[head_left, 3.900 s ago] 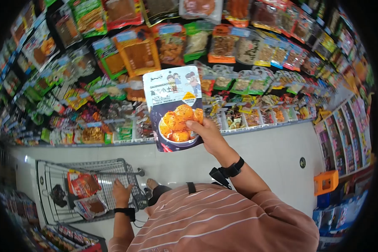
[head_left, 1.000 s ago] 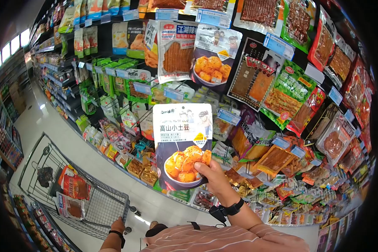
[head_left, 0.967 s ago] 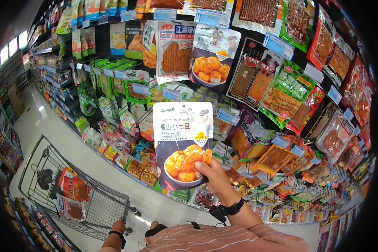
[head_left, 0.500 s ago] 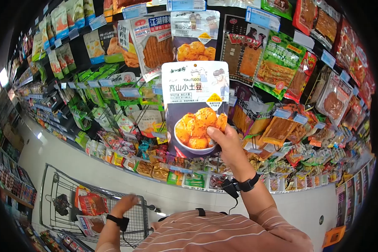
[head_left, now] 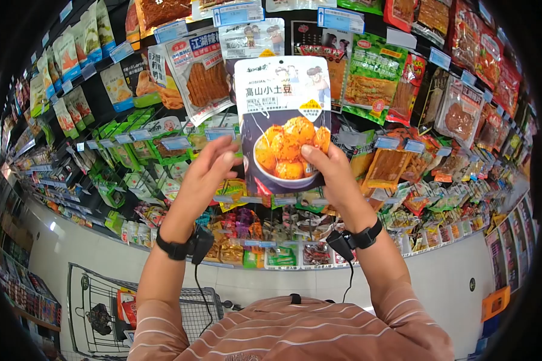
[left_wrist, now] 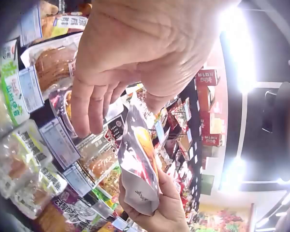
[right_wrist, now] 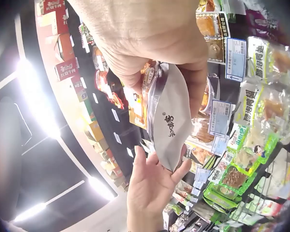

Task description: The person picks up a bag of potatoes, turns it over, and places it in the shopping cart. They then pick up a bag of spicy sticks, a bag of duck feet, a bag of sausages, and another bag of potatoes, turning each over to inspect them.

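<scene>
1. Nearest on my feed, the right hand (head_left: pixel 341 177) has the glossy flat pouch, white above and dark purple below, with a bowl of orange-brown potatoes printed on it (head_left: pixel 283 123). The thumb lies across the front at the pouch's right edge and the fingers are behind: a firm pinch. The pouch is upright, off the rack, its printed front towards me.

2. Just beside the pouch's left edge, the left hand (head_left: pixel 205 171) is raised, its fingers loosely spread and slightly bent, gripping nothing. I cannot tell whether a fingertip touches the pouch.

3. I read this step as inspecting the pouch, with the left hand ready to help. Next I would close the left fingers on the free left edge before easing the right pinch; letting go too soon could drop it.

4. Beyond the pouch, a matching white-and-purple pouch (head_left: pixel 253 37) hangs behind its top edge. A silver-edged plastic pack of brown strips (head_left: pixel 205 84) hangs to its left, a bright green plastic pack (head_left: pixel 374 78) to its right.

5. Farther off, below and left of the pouch, stands a grey metal-wire shopping cart (head_left: pixel 193 301) with a red plastic packet (head_left: pixel 126 305) inside.
</scene>
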A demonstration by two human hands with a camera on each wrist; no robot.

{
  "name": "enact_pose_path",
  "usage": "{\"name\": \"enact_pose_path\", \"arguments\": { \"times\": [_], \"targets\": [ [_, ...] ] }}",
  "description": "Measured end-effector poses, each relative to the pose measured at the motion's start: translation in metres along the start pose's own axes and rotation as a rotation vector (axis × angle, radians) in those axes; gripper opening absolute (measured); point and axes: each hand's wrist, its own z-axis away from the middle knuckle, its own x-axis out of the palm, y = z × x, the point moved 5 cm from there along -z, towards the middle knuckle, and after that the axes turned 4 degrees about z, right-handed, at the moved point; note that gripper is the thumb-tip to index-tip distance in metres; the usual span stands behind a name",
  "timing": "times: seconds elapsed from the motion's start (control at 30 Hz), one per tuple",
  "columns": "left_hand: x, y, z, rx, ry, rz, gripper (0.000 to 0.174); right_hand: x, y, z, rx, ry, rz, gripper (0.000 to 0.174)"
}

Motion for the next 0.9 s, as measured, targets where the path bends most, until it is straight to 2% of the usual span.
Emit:
{"name": "enact_pose_path", "arguments": {
  "times": [0.07, 0.17, 0.2, 0.3, 0.33, 0.43, 0.47, 0.6, 0.83, 0.9],
  "targets": [
    [0.013, 0.004, -0.015, 0.007, 0.005, 0.049, 0.059, -0.001, -0.006, -0.003, -0.022, 0.010, 0.007, 0.044],
    [0.024, 0.006, -0.027, -0.076, -0.003, 0.068, 0.062, -0.002, -0.011, -0.010, -0.056, 0.007, 0.004, 0.043],
    [0.025, 0.003, -0.037, -0.056, -0.077, 0.097, 0.067, -0.002, -0.011, -0.013, -0.055, -0.001, 0.004, 0.043],
    [0.039, 0.009, -0.042, 0.132, -0.106, 0.254, 0.062, 0.003, -0.009, -0.017, -0.048, -0.029, -0.015, 0.042],
    [0.042, 0.011, -0.043, 0.134, -0.105, 0.317, 0.057, 0.004, -0.005, -0.020, -0.038, -0.046, -0.009, 0.042],
    [0.037, 0.007, -0.044, 0.154, -0.001, 0.266, 0.058, 0.016, -0.006, -0.027, -0.063, -0.083, -0.021, 0.041],
    [0.032, 0.008, -0.043, 0.093, 0.013, 0.246, 0.059, 0.023, -0.010, -0.025, -0.064, -0.120, -0.019, 0.041],
    [0.022, 0.020, -0.037, 0.144, 0.060, 0.273, 0.061, 0.035, -0.015, -0.030, -0.051, -0.202, -0.014, 0.043],
    [0.014, 0.025, -0.057, 0.149, -0.002, 0.173, 0.067, 0.030, -0.019, -0.054, -0.105, -0.147, 0.000, 0.041],
    [-0.003, 0.031, -0.072, 0.256, 0.190, -0.027, 0.059, 0.026, -0.022, -0.060, -0.149, -0.119, -0.007, 0.039]
  ]
}}
